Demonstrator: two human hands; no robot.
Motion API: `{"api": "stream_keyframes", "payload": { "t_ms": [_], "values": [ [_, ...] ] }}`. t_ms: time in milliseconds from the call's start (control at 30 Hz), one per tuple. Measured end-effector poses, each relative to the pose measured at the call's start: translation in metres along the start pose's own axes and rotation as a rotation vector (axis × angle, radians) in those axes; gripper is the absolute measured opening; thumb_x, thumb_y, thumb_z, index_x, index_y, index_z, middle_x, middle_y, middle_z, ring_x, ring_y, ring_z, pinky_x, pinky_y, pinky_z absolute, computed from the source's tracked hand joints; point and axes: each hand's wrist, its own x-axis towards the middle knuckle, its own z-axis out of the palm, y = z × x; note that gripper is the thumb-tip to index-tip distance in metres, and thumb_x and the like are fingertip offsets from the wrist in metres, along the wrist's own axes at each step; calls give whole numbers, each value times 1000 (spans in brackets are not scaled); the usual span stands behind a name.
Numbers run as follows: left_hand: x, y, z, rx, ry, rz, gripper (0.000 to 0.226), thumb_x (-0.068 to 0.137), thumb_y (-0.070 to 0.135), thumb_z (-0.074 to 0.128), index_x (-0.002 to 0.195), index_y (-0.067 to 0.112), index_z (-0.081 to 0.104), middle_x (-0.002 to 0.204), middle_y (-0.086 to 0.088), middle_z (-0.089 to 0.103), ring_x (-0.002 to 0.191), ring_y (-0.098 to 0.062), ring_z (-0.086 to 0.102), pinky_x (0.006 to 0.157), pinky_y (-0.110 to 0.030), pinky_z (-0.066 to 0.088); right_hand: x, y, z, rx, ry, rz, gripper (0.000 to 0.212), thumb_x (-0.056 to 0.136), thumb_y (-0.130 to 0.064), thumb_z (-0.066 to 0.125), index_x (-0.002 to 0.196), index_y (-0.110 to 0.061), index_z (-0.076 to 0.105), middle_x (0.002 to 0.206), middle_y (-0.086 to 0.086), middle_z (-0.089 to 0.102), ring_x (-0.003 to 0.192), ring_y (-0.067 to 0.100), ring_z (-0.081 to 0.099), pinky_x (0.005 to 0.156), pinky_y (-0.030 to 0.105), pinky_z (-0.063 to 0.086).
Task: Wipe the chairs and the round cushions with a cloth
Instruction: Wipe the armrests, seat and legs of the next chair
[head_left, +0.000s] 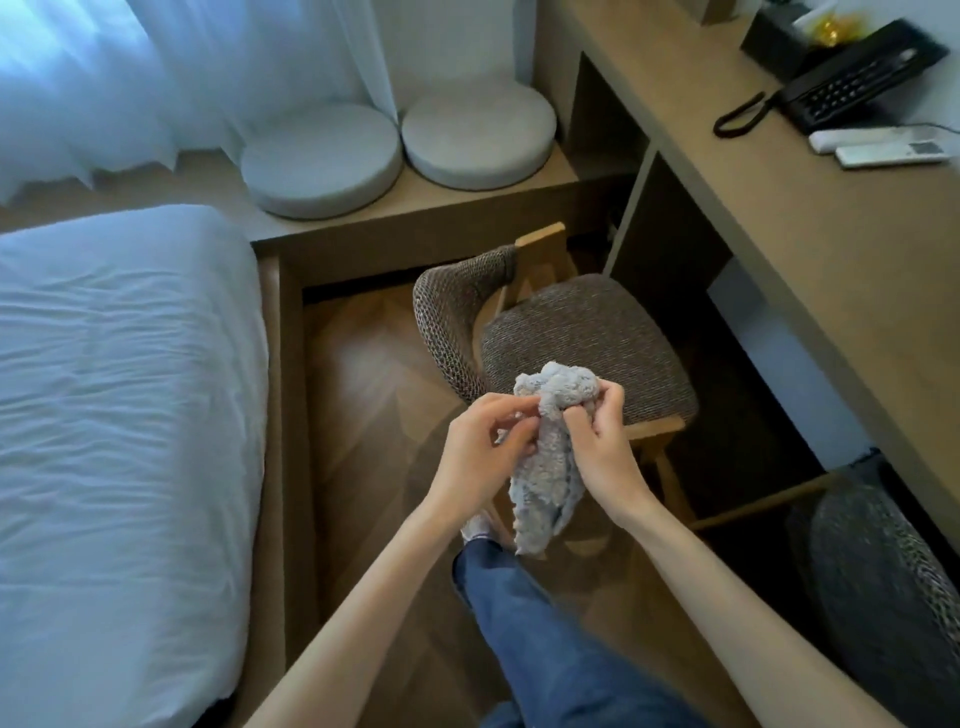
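The left hand and right hand each keep a pinching grip on the fluffy grey-blue cloth, apparently bunching it for wiping above the brown woven chair, while two pale round cushions wait on the low wooden worktop beyond.

Two chairs, two cushions, one cloth

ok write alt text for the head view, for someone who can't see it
Seen from above, a person's left hand and right hand hold a bunched grey cloth near a woven-seat chair beside a wooden desk. Two round cushions sit on a ledge beyond, with a white bed on the left.
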Motion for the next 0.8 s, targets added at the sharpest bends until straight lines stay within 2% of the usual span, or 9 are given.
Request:
{"api": "stream_keyframes", "payload": {
  "t_ms": [67, 167, 267, 333, 433, 600, 733, 800],
  "values": [
    [28, -2, -7, 22, -100, 35, 26, 91, 8, 61, 115, 17, 67, 106, 7, 62, 96, -13, 65, 87, -36, 56, 24, 4, -2, -9, 66, 4, 22, 98, -8, 43, 107, -25, 32, 110, -1, 50, 94, 0, 60, 74, 20, 53],
    [73, -7, -23, 126, -199, 78, 28, 93, 12, 59, 117, 26, 66, 108, 15, 60, 95, 1, 62, 83, -14, 48, 66, 7, -2, -75, 153, -8, 23, 97, -8, 45, 110, -18, 29, 103, -3, 49, 82, -8, 58, 66, 13, 50],
    [118, -13, -48, 254, -254, 86, 30, 94, 16, 56, 122, 28, 63, 111, 11, 59, 92, 7, 58, 78, -7, 44, 104, 5, -1, -179, 232, 14, 27, 96, -11, 47, 110, -21, 26, 99, -6, 48, 85, 4, 57, 63, 15, 47],
    [146, -16, -65, 351, -295, 117, 31, 95, 16, 55, 125, 25, 61, 113, 8, 59, 95, 2, 58, 84, -11, 46, 125, 1, -3, -228, 266, 30, 30, 95, -12, 47, 113, -25, 27, 103, -3, 50, 89, 12, 58, 65, 17, 45],
    [184, -24, -84, 490, -365, 159, 33, 96, 17, 54, 127, 23, 59, 114, 4, 60, 100, -5, 57, 91, -21, 47, 147, -2, -9, -427, 293, 24, 29, 94, -15, 47, 120, -25, 38, 112, 2, 48, 88, 12, 55, 64, 14, 40],
    [237, -47, -96, 681, -565, 203, 35, 98, 20, 51, 132, 22, 54, 125, 0, 56, 118, -16, 49, 103, -33, 40, 156, 3, -10, -842, 325, 110, 23, 96, -29, 49, 117, -26, 56, 108, 0, 36, 69, 9, 50, 53, 14, 35],
    [267, -66, -95, 811, -732, 360, 34, 98, 23, 49, 132, 19, 55, 126, -3, 56, 115, -23, 51, 100, -37, 40, 146, 17, 16, -957, 348, 143, 21, 92, -35, 57, 107, -23, 65, 108, 0, 40, 81, 15, 57, 61, 26, 45],
    [279, -78, -95, 843, -809, 422, 34, 99, 25, 48, 131, 20, 56, 125, -2, 57, 114, -23, 51, 99, -38, 40, 142, 27, 39, -992, 374, 193, 26, 90, -44, 56, 103, -26, 69, 111, -3, 43, 92, 13, 56, 63, 30, 50]
  ]
}}
